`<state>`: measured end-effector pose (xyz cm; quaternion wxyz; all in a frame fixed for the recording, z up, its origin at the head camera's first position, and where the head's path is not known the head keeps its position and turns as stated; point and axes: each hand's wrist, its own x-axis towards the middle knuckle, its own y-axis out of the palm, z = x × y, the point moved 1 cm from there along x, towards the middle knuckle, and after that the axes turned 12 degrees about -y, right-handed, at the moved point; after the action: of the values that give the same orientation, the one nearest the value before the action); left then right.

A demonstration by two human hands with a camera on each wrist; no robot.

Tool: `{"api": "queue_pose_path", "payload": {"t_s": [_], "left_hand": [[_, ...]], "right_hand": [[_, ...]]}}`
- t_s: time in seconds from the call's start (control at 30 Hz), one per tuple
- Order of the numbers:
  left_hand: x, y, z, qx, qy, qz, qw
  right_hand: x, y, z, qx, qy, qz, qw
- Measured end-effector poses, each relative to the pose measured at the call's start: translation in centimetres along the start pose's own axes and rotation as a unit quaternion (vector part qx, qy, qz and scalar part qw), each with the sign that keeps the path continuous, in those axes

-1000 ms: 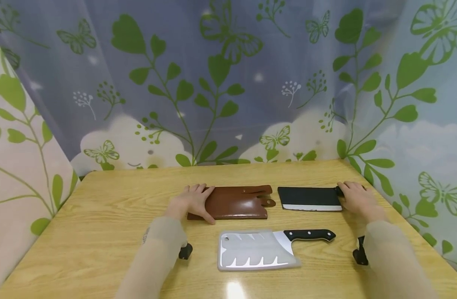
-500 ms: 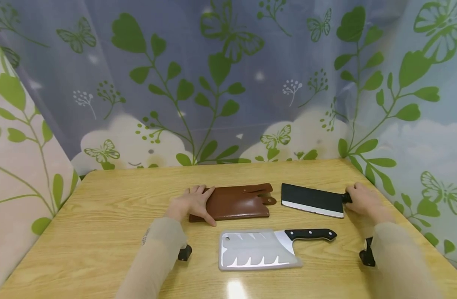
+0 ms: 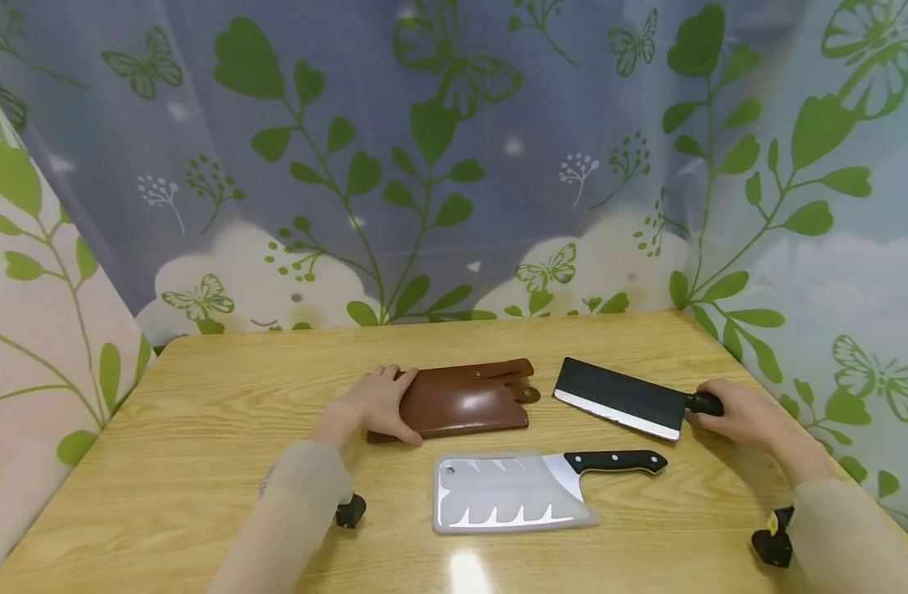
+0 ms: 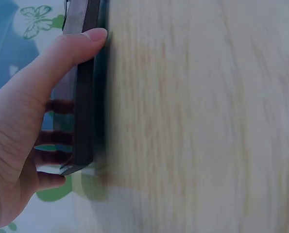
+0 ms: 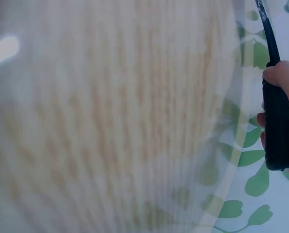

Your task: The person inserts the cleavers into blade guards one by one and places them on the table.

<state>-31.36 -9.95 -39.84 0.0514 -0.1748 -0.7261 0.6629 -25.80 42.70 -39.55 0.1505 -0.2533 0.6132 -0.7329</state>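
In the head view, a brown leather knife sheath [image 3: 464, 400] lies at the middle of the table. My left hand [image 3: 375, 404] grips its left end, thumb along the near edge and fingers over the far side; the left wrist view shows the sheath [image 4: 84, 111] between thumb and fingers. To the right, a cleaver [image 3: 620, 396] with a black blade and bright edge slants down toward my right hand [image 3: 743, 417], which holds its black handle [image 5: 279, 126]. The blade's far corner points at the sheath's strapped end, with a small gap between them.
A second cleaver [image 3: 613, 464] with a black riveted handle lies nearer to me, its blade in a translucent guard [image 3: 501, 495]. The wooden table [image 3: 201, 429] meets a printed curtain [image 3: 454, 198] at the back and sides.
My right hand has taken the black cleaver by its handle and drawn it nearer and rightward, so the blade went from level to slanted. My left hand stays on the sheath, which has barely shifted.
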Motion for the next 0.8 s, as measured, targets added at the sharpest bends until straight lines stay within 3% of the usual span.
{"api": "queue_pose_path", "payload": {"t_s": [0.2,0.5,0.8], "left_hand": [[-0.9,-0.6,1.1,-0.010,0.019,-0.049,0.9986],[-2.5,-1.7,1.3,-0.003,0.043,-0.068,0.9967],[-3.5,-1.7,1.4,0.028,0.056,-0.097,0.9933]], "right_hand": [[-0.1,-0.6,0.8,-0.004,-0.028,-0.041,0.9988],[1.3,-1.5,3.0,-0.006,-0.065,-0.086,0.9942],[2.3,-1.9,4.9,-0.023,-0.114,-0.094,0.9887]]}}
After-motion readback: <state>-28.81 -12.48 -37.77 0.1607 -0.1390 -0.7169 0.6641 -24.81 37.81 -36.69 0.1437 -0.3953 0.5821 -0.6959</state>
